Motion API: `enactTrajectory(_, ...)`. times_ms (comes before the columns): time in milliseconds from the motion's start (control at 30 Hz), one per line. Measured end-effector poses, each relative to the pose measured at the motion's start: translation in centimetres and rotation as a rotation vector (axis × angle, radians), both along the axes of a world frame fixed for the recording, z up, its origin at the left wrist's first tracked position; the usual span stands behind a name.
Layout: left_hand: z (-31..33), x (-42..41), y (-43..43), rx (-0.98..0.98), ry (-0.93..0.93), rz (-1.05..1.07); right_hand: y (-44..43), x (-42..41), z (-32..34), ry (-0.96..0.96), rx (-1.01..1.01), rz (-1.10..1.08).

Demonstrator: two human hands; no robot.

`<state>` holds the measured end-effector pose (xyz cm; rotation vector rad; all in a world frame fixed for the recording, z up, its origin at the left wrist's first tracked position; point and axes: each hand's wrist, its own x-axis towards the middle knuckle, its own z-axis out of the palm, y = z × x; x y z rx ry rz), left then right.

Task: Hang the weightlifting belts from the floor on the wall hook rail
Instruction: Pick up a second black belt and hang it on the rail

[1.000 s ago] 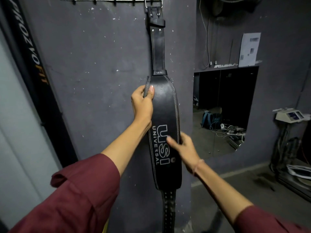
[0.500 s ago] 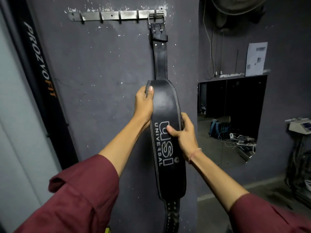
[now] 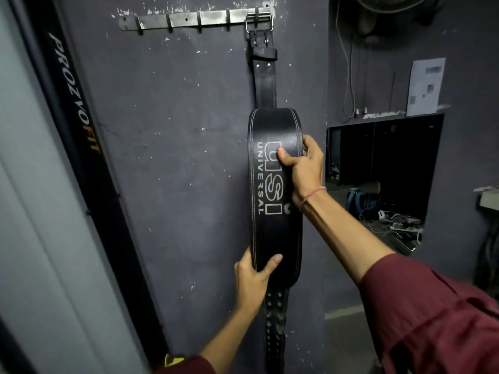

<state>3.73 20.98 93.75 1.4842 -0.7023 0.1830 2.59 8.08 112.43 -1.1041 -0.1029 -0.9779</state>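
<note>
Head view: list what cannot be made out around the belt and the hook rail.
- Tail of the belt: cut off by the head view's bottom edge.
- Hook carrying the buckle on the hook rail: hidden by the buckle.
- Fingers of the left hand and right hand: behind the belt.
- Print on the paper, right wall: blurred.

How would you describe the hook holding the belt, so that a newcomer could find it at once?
On the dark grey wall, a metal rail sits up high. The hook is at its right end. It alone carries a buckle, with a black belt hanging below; the other hooks are bare.
</note>
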Motion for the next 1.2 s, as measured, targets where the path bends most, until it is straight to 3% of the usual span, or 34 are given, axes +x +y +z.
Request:
enactTrajectory(200,10.1,1.7,-1.7,-0.116,-0.185,0.113,0.1,-0.5,-0.2,-0.039,0.021,0.030)
enactTrajectory(267,9.3,1.7,-1.7,-0.074,-0.190,0.108,0.0,-0.6,0.6,-0.051,0.034,0.024)
enactTrajectory(400,1.3,-0.5,-1.0,0.000,-0.061,0.079,-0.2,-1.0,1.1,-0.059,-0.008,0.001)
enactTrajectory(500,1.1,-0.6,-1.1,-0.053,0.019,0.045,-0.1,-1.2,1.0,-0.077,-0.035,0.000)
enactTrajectory(700,14.2,0.9,-2.5,-0.164,-0.006,0.046,0.1,-2.1,0.3,-0.069,-0.141,-0.005)
enactTrajectory(867,20.7,2.0,-3.2,-0.324,0.151,-0.230,-0.3,-3.3,-1.5,-0.006,-0.190,0.069)
enactTrajectory(967,20.3,1.3,-3.6,-0.314,0.118,-0.237,-1.4,-4.7,-4.2,0.105,-0.265,0.145)
enactTrajectory(1200,20.8,2.0,-2.4,-0.406,0.151,-0.140,-1.8,-6.4,-18.4,0.539,-0.397,0.370)
